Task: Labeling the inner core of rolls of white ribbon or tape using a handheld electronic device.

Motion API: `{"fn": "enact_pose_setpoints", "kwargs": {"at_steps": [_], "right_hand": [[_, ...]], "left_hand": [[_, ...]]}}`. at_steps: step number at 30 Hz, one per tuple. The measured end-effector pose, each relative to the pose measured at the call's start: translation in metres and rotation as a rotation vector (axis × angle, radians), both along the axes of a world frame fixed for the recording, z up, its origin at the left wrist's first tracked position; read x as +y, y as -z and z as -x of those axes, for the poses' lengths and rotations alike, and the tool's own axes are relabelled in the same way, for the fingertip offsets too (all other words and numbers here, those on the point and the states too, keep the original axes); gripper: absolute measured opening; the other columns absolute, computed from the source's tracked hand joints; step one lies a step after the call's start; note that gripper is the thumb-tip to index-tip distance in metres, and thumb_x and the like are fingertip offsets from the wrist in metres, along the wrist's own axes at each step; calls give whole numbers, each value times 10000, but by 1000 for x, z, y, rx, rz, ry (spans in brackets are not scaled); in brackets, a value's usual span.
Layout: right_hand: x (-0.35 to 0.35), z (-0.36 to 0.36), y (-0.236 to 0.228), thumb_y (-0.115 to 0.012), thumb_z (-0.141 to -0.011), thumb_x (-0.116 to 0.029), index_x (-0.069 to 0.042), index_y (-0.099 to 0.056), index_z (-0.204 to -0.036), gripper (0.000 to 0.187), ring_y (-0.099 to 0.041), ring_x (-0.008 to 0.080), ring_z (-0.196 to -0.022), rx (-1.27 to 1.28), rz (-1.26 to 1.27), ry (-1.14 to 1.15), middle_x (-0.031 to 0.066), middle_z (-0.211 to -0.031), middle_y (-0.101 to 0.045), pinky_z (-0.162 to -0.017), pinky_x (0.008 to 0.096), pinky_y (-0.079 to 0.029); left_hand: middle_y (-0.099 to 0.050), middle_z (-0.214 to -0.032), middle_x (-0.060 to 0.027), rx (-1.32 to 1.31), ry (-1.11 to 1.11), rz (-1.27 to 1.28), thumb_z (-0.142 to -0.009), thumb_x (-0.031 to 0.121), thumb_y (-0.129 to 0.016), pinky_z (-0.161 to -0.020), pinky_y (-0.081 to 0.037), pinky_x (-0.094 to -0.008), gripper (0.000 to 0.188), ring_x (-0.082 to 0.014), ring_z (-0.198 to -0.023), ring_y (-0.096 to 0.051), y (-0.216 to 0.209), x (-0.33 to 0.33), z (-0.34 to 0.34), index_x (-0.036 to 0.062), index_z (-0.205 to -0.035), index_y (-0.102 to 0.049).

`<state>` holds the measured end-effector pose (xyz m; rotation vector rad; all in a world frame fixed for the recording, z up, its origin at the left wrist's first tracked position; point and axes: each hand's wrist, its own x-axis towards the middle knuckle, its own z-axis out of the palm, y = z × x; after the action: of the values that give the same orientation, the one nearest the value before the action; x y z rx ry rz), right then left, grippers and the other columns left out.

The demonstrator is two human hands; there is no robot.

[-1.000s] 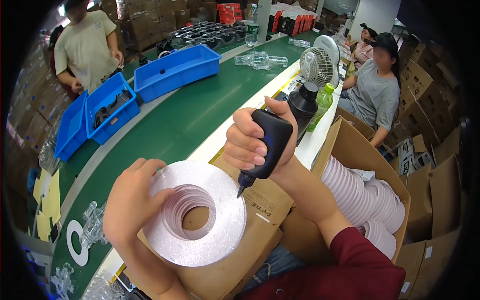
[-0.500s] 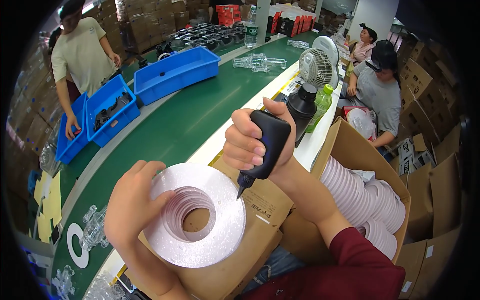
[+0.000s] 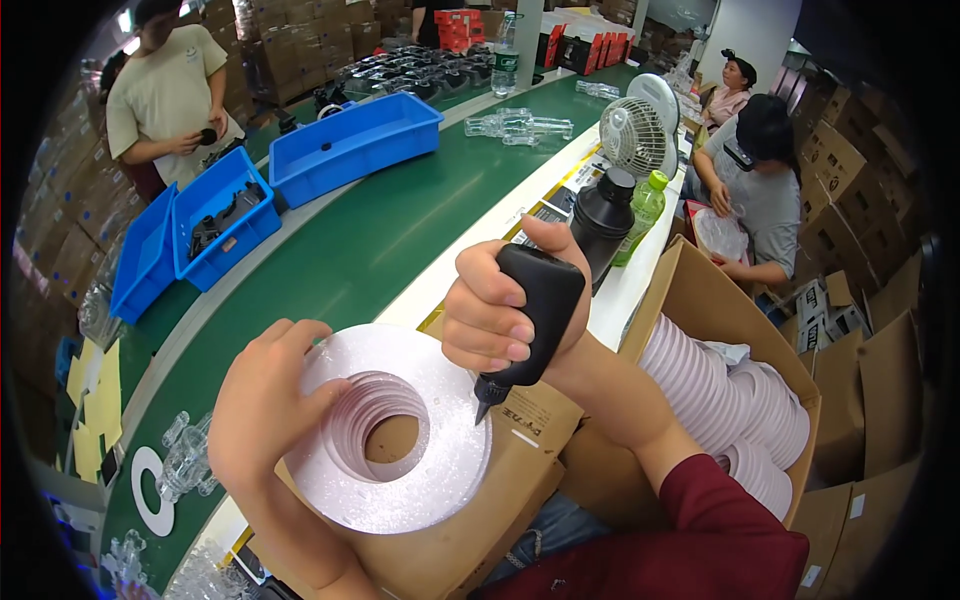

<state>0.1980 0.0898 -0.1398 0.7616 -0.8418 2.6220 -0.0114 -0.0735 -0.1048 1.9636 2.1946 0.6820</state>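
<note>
Ring stack: the pale, glittery ring stack (image 3: 450, 470) lies flat on a cardboard box (image 3: 515, 480) at the bench's near edge, its round hole facing up and its axis roughly upright.
Squeeze bottle: the black squeeze bottle (image 3: 548, 300) is tilted, base up and toward the far right, nozzle down toward the near left; its tip is at the stack's right rim, touching or just above, which cannot be told.
Right hand: the right hand (image 3: 492, 315) grips the squeeze bottle, fingers wrapped around it, thumb raised.
Left hand: the left hand (image 3: 262, 405) holds the stack's left side, fingers over the outer edge, thumb at the hole.
In the way: the left hand covers the stack's left rim; the right hand and bottle hide the box's far side.
Right of the box: an open carton (image 3: 725, 300) holds more pale rings (image 3: 775, 405).
Bench: on the green bench (image 3: 370, 250), a white ring (image 3: 150, 490) lies at the left edge beside clear plastic parts (image 3: 190, 465); a blue bin (image 3: 355, 150) stands by the far edge.
Writing: dark print marks the box's top, near its right edge.
</note>
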Motion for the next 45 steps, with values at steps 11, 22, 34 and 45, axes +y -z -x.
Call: {"fn": "enact_pose_setpoints", "kwargs": {"at_steps": [11, 22, 34, 45], "right_hand": [[-4, 1, -2, -346, -1003, -558, -87, -476, -715, 568, -480, 146, -492, -52, 8, 36, 21, -570, -466, -499, 295, -417], [-1, -3, -5, -337, -1008, -547, -84, -486, -723, 564, -467, 143, -476, -32, -5, 36, 28, -569, -477, -507, 297, -425], [7, -14, -6, -338, -1009, -542, -82, -489, -727, 561, -461, 141, -470, -28, -13, 55, 32, -569, -479, -492, 295, -412], [10, -11, -11, -356, -1022, -528, -86, -497, -769, 529, -508, 147, -536, 5, -25, -2, 28, -645, -527, -581, 317, -446]], "left_hand": [[-685, -1009, -168, -11, -2, 13, -686, 133, -837, -838, -533, -415, 449, -344, -951, -671, 3, -5, 2, 14, -1092, -686], [-688, -1020, -177, 7, -2, 20, -699, 130, -824, -841, -536, -416, 437, -345, -958, -677, 0, -1, -3, 10, -1095, -684], [-692, -1028, -178, 11, -2, 23, -705, 128, -823, -857, -532, -418, 441, -351, -951, -674, -3, 9, -14, 7, -1103, -675], [-690, -1006, -186, 20, 20, -9, -700, 146, -823, -833, -539, -418, 431, -353, -941, -681, -3, 5, -8, 3, -1081, -682]]}}
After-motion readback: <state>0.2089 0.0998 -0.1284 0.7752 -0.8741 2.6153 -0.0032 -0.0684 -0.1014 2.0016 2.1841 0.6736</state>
